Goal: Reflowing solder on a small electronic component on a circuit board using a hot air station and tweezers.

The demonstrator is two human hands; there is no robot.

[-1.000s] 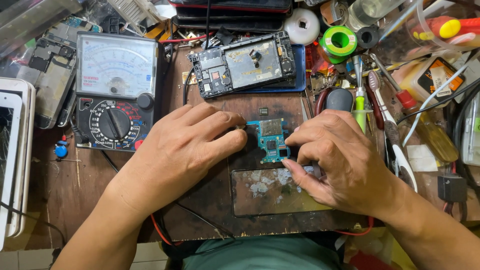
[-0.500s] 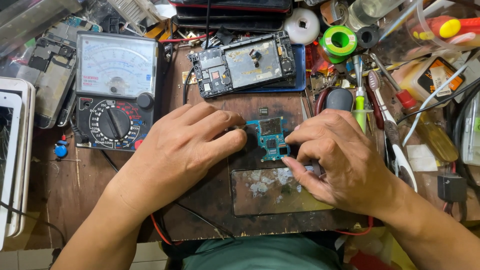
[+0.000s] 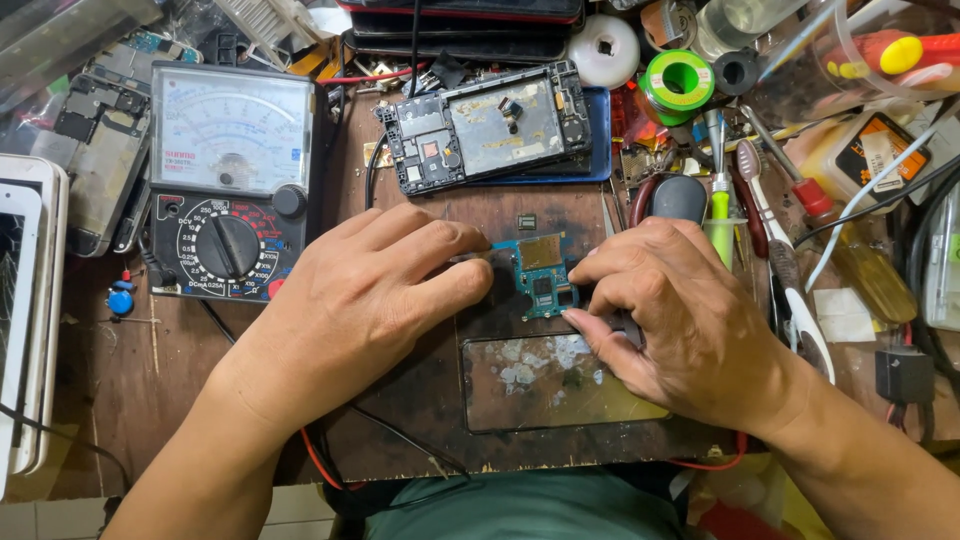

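Dark, scuffed wooden desk [image 3: 130, 390], crowded along the far edge and both sides; no room beyond it in view. Only bare wood is near the left front corner. Worn dark work mat [image 3: 420, 400] sits at the middle front, with a flat glass panel [image 3: 560, 385] lying on it near the front edge.

Analog multimeter [image 3: 232, 180] stands at far left, dial toward the front. Opened phone body [image 3: 490, 128] lies at the far middle on a blue tray. Green solder reel [image 3: 682, 80] and a white round part [image 3: 609, 48] sit along the far edge. Screwdrivers and a toothbrush [image 3: 775, 250] are packed along the right side. White device edge [image 3: 25, 330] pokes in at the left edge.

Left hand [image 3: 360, 300] rests palm down on the mat, fingers loosely curled, fingertips pressing at the left edge of the small blue-green circuit board [image 3: 545, 275]; whether it pinches a tool I cannot tell. Right hand [image 3: 690, 320] is curled, fingertips meeting at the board's lower right corner; what it pinches is hidden. The board lies flat at the mat's centre, between both hands, just behind the glass panel.
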